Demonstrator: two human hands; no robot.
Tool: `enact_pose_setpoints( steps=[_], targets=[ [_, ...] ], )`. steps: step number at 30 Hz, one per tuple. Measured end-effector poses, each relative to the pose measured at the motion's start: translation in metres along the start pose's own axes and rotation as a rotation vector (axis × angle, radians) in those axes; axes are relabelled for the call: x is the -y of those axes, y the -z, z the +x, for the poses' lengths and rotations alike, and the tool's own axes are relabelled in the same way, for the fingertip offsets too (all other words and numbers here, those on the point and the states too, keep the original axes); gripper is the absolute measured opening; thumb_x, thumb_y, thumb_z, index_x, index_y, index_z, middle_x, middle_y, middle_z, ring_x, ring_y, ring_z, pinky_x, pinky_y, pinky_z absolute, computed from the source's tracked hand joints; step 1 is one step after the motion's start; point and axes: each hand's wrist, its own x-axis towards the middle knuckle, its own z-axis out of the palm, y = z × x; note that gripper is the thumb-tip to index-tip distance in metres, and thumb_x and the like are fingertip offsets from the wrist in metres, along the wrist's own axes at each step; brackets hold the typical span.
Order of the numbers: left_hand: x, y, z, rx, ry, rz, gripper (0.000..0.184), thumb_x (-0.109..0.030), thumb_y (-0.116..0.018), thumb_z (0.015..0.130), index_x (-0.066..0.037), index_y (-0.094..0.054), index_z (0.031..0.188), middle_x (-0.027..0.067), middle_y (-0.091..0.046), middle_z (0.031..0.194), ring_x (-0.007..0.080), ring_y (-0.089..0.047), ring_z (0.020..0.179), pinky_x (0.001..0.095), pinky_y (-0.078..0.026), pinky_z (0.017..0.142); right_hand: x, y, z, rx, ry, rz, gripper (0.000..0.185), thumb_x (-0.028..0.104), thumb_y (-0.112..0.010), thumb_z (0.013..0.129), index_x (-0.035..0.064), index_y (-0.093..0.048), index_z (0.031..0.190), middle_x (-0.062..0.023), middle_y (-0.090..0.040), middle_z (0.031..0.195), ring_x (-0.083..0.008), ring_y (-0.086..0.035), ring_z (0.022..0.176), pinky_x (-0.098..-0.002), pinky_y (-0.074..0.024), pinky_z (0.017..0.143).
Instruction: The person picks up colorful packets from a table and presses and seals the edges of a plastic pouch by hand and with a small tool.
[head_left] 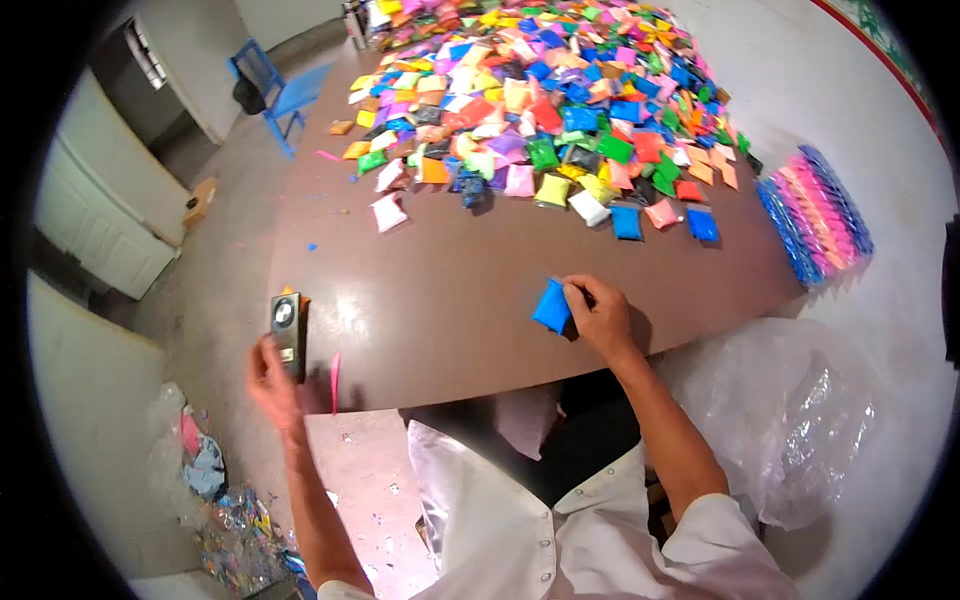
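Observation:
A blue packet is pinched between the thumb and fingers of my right hand, over the brown table near its front edge. My left hand is at the table's left edge, beside the lower end of a dark phone with a round camera ring; its fingers are blurred, and whether they grip the phone is unclear. Something orange shows behind the phone's top. Just right of the phone lies a thin pink strip.
A large pile of colourful packets covers the far part of the table. Stacked blue and pink packets lie at the right edge. Clear plastic sheeting hangs at the right. A blue chair stands back left.

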Motion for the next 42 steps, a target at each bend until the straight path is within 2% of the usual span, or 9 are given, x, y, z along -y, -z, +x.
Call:
enact_pose_setpoints(
  steps=[9, 12, 15, 17, 22, 24, 28, 30, 42],
  targets=[
    [-0.116, -0.157, -0.131, 0.771, 0.16, -0.207, 0.032, -0.032, -0.065, 0.099, -0.003, -0.071, 0.111, 0.0127, -0.075, 0.093, 0.0204, -0.071, 0.08, 0.0356, -0.054, 0.07, 0.051, -0.038, -0.04, 0.227, -0.018, 0.212, 0.021, 0.014, -0.065, 0.096, 0.0005, -0.072, 0.11, -0.0196, -0.075, 0.099, -0.0301, -0.074, 0.091, -0.036, -0.0564, 0.078],
    [-0.127, -0.162, -0.136, 0.706, -0.061, 0.068, 0.033, -0.034, -0.065, 0.099, -0.002, -0.072, 0.106, 0.0148, -0.073, 0.088, 0.0212, -0.07, 0.078, 0.0367, -0.053, 0.069, 0.043, -0.047, -0.046, 0.182, 0.01, 0.209, 0.021, 0.012, -0.065, 0.096, 0.0002, -0.071, 0.112, -0.0198, -0.075, 0.099, -0.0297, -0.074, 0.09, -0.0359, -0.0565, 0.077],
    [-0.116, -0.165, -0.136, 0.694, 0.06, -0.172, 0.029, -0.03, -0.065, 0.099, -0.002, -0.072, 0.102, 0.0137, -0.072, 0.085, 0.0201, -0.068, 0.076, 0.0365, -0.051, 0.068, 0.046, -0.05, -0.045, 0.149, -0.063, 0.315, 0.018, 0.011, -0.064, 0.099, 0.0006, -0.07, 0.112, -0.0113, -0.074, 0.088, -0.016, -0.068, 0.075, -0.031, -0.055, 0.07],
    [-0.106, -0.163, -0.135, 0.705, 0.081, -0.217, 0.028, -0.028, -0.066, 0.099, -0.001, -0.072, 0.101, 0.013, -0.072, 0.084, 0.0194, -0.067, 0.076, 0.0356, -0.051, 0.068, 0.054, -0.046, -0.042, 0.238, -0.055, 0.2, 0.018, 0.013, -0.067, 0.095, 0.0019, -0.07, 0.108, -0.0188, -0.074, 0.094, -0.0306, -0.073, 0.083, -0.0385, -0.0566, 0.073],
    [-0.106, -0.166, -0.14, 0.679, 0.188, -0.356, 0.024, -0.024, -0.067, 0.099, 0.0, -0.072, 0.102, 0.0119, -0.071, 0.082, 0.0176, -0.066, 0.077, 0.0335, -0.051, 0.07, 0.055, -0.041, -0.038, 0.257, 0.103, 0.051, 0.016, 0.014, -0.069, 0.093, 0.0031, -0.071, 0.104, -0.0173, -0.072, 0.085, -0.0305, -0.072, 0.077, -0.0381, -0.0552, 0.068],
    [-0.117, -0.163, -0.14, 0.666, 0.174, -0.3, 0.02, -0.019, -0.069, 0.096, 0.001, -0.071, 0.096, 0.0001, -0.063, 0.076, 0.0084, -0.056, 0.074, 0.0269, -0.047, 0.066, 0.05, -0.041, -0.038, 0.239, 0.109, 0.061, 0.015, 0.015, -0.069, 0.093, 0.0032, -0.072, 0.103, -0.0172, -0.071, 0.083, -0.0298, -0.071, 0.075, -0.0375, -0.0545, 0.067],
    [-0.124, -0.161, -0.138, 0.669, 0.127, -0.258, 0.023, -0.022, -0.071, 0.094, 0.0, -0.072, 0.097, 0.0001, -0.063, 0.075, 0.0085, -0.055, 0.071, 0.0275, -0.046, 0.063, 0.045, -0.038, -0.038, 0.281, -0.095, 0.255, 0.016, 0.016, -0.068, 0.094, 0.0023, -0.072, 0.102, -0.0171, -0.071, 0.085, -0.0264, -0.071, 0.076, -0.0366, -0.0535, 0.069],
    [-0.121, -0.157, -0.138, 0.748, 0.072, -0.154, 0.029, -0.025, -0.071, 0.095, 0.0, -0.072, 0.108, 0.0145, -0.073, 0.091, 0.0227, -0.067, 0.08, 0.0358, -0.052, 0.072, 0.045, -0.037, -0.038, 0.273, -0.11, 0.285, 0.016, 0.016, -0.068, 0.094, 0.0021, -0.072, 0.102, -0.0166, -0.071, 0.085, -0.0252, -0.07, 0.077, -0.0364, -0.0531, 0.069],
    [-0.121, -0.154, -0.132, 0.823, 0.197, -0.242, 0.027, -0.024, -0.073, 0.095, 0.001, -0.072, 0.104, 0.0056, -0.066, 0.078, 0.0127, -0.059, 0.073, 0.0318, -0.048, 0.067, 0.047, -0.039, -0.038, 0.266, 0.004, 0.155, 0.02, 0.02, -0.066, 0.096, 0.004, -0.072, 0.106, -0.0202, -0.07, 0.088, -0.0337, -0.07, 0.078, -0.0396, -0.0532, 0.069]
  ],
)
